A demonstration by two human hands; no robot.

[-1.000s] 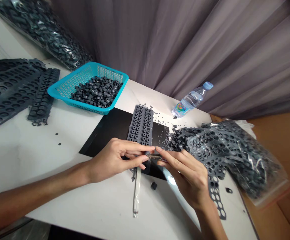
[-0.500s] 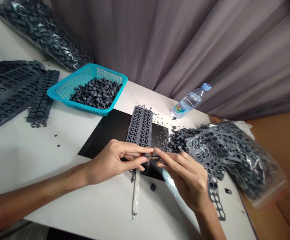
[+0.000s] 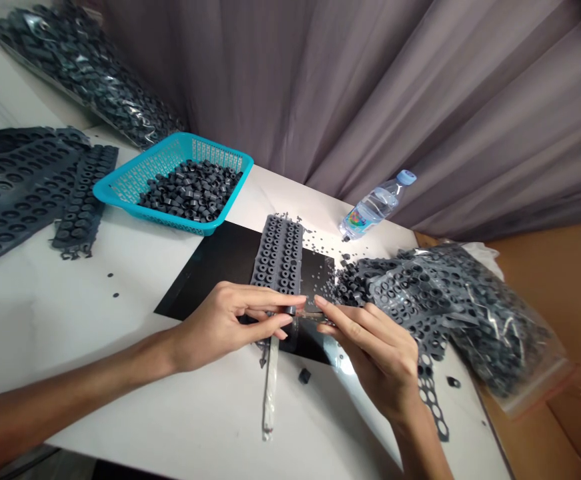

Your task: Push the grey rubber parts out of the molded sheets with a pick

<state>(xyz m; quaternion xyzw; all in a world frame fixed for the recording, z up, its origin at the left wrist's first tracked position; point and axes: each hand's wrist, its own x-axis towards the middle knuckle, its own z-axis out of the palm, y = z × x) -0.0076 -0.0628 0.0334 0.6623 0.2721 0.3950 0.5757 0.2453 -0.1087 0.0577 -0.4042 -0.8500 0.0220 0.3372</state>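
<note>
Between the thumb and fingers of my left hand [image 3: 237, 313] is a small dark rubber bushing [image 3: 290, 310]. My right hand [image 3: 377, 343] pinches a thin metal tool [image 3: 313, 315] that looks like tweezers, its tip pointing left at the bushing; whether they touch I cannot tell. Both hands hover over the near end of a grey moulded rubber sheet [image 3: 277, 253] with rows of round bushings, which lies on a black mat [image 3: 197, 273]. A narrow pale strip [image 3: 270, 393] extends from under my left fingers toward the table's front.
A blue basket [image 3: 170, 223] of loose bushings stands back left, beside more rubber sheets [image 3: 15, 187] and a filled plastic bag [image 3: 85, 73]. On the right are a water bottle [image 3: 373, 210], scattered scraps, punched-out sheets [image 3: 410, 287] and another bag [image 3: 510, 353]. One loose dark piece [image 3: 305, 376] lies in front.
The metal tool's tip has drawn slightly right, away from my left fingers, and the bushing shows more plainly. The whole view has shifted a little.
</note>
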